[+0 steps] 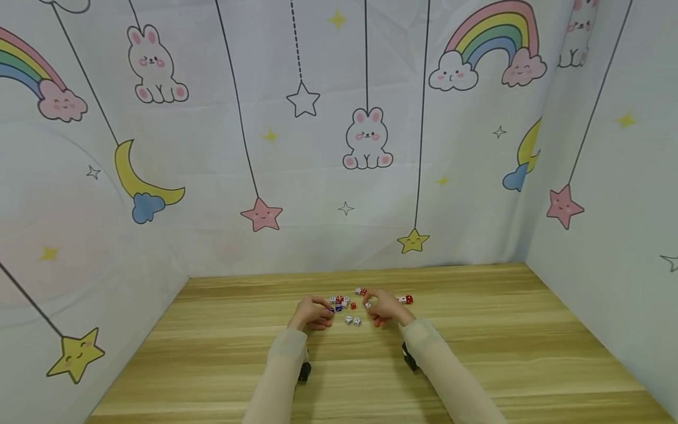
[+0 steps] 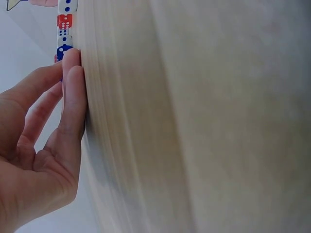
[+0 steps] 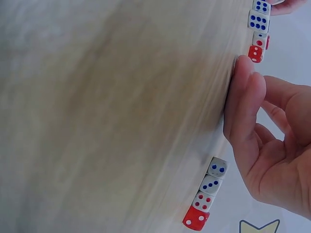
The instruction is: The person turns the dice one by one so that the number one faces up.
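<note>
A: Two hands work among small dice on a wood-grained tabletop (image 1: pixel 222 330). What does each grip have hold of?

B: The left hand (image 1: pixel 311 312) bends its fingers at a blue die (image 1: pixel 331 310) near its fingertips, covering part of it; whether they pinch or only touch, I cannot tell. The right hand (image 1: pixel 385 306) curves its partly spread fingers over a white die (image 1: pixel 368 305); a hold there is equally unclear.

A: And the other dice?

B: A cluster (image 1: pixel 339 300) of red, white and blue cubes sits between the hands, beside the left, its spots hard to read. Two white dice (image 1: pixel 352 321) lie nearer the person. The right wrist view shows a row of four (image 3: pixel 207 193), three white and one red, smooth with rounded corners; the right hand hides part of it from the head camera.

A: The setting?

B: Pale sleeves (image 1: pixel 283 359), cut off at the lower edge, and a creased fabric backdrop (image 1: pixel 318 176). Much of the wood blurs in both wrist views.
</note>
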`<state>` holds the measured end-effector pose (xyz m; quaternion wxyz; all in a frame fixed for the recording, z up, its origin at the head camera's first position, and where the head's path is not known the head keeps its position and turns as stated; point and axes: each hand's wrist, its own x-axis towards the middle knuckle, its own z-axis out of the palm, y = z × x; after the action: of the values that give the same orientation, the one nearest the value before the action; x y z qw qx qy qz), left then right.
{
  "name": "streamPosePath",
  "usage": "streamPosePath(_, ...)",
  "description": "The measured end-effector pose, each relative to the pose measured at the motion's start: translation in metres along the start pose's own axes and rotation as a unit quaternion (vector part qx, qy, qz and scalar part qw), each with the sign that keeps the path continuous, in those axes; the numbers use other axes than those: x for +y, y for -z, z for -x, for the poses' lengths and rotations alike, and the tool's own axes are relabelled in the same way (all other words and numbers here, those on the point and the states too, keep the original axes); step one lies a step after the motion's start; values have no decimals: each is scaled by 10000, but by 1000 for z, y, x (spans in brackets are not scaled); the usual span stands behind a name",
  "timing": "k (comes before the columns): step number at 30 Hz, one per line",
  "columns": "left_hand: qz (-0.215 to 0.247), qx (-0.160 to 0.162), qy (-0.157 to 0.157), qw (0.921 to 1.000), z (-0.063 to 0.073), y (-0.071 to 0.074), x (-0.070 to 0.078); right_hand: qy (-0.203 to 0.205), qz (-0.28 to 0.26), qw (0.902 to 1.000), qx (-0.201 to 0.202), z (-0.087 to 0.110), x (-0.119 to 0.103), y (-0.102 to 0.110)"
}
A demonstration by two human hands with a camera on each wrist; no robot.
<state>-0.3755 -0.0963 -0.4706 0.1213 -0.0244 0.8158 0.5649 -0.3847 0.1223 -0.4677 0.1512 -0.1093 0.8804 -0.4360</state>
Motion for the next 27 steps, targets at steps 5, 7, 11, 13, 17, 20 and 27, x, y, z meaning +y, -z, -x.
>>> streamPosePath(5, -13, -39, -31, 10000, 0, 0, -1, 50, 1, 10000, 22, 1, 0, 1)
streamPosePath(7, 0, -50, -33, 10000, 0, 1, -1, 64, -114, 9999, 24, 1, 0, 1)
streamPosePath(11, 8, -50, -34, 10000, -1, 1, -1, 137, -294, 9995, 40, 3, 0, 1)
streamPosePath(13, 11, -58, -41, 10000, -1, 1, 0, 167, -301, 9994, 54, 4, 0, 1)
streamPosePath(17, 7, -59, -16, 10000, -1, 1, 0, 196, -289, 9993, 93, 6, -1, 2)
streamPosePath(20, -17, -50, -22, 10000, -1, 1, 0, 110, -259, 9995, 147, 6, 0, 3)
streamPosePath(27, -44, -60, -14, 10000, -1, 1, 0, 20, -80, 9997, 250, 4, 2, 5)
